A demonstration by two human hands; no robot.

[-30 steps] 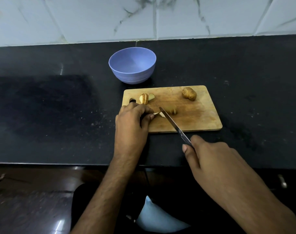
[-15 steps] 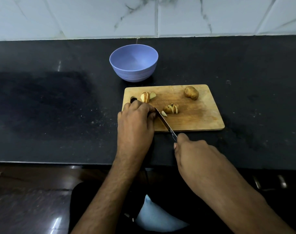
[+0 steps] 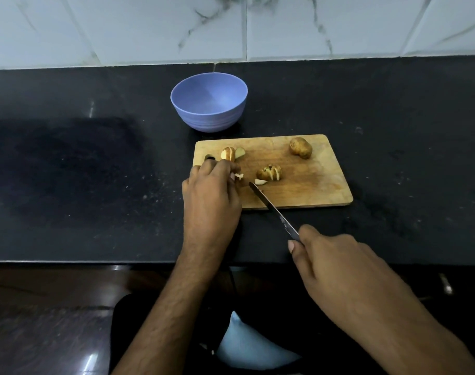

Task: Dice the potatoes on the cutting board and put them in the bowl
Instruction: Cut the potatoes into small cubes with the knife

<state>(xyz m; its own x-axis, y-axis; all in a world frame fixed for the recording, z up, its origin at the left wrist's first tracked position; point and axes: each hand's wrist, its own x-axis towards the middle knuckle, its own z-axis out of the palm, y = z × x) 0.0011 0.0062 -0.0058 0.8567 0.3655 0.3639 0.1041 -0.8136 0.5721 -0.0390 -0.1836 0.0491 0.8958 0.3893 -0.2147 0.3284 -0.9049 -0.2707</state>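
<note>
On the rectangular wooden cutting board (image 3: 306,185), my left hand (image 3: 210,194) pinches pale cut potato pieces (image 3: 237,176), my right hand (image 3: 336,259) grips the steel-bladed knife (image 3: 271,208); I'd cut small, fingertips tucked, before filling the empty blue bowl (image 3: 209,102).

Bowl (image 3: 209,102) stands behind cutting board (image 3: 312,190), which carries the potatoes (image 3: 300,148).

Black stone counter (image 3: 68,163) — white marble-veined wall tiles (image 3: 149,28) behind; dark glossy floor (image 3: 41,320) below.
</note>
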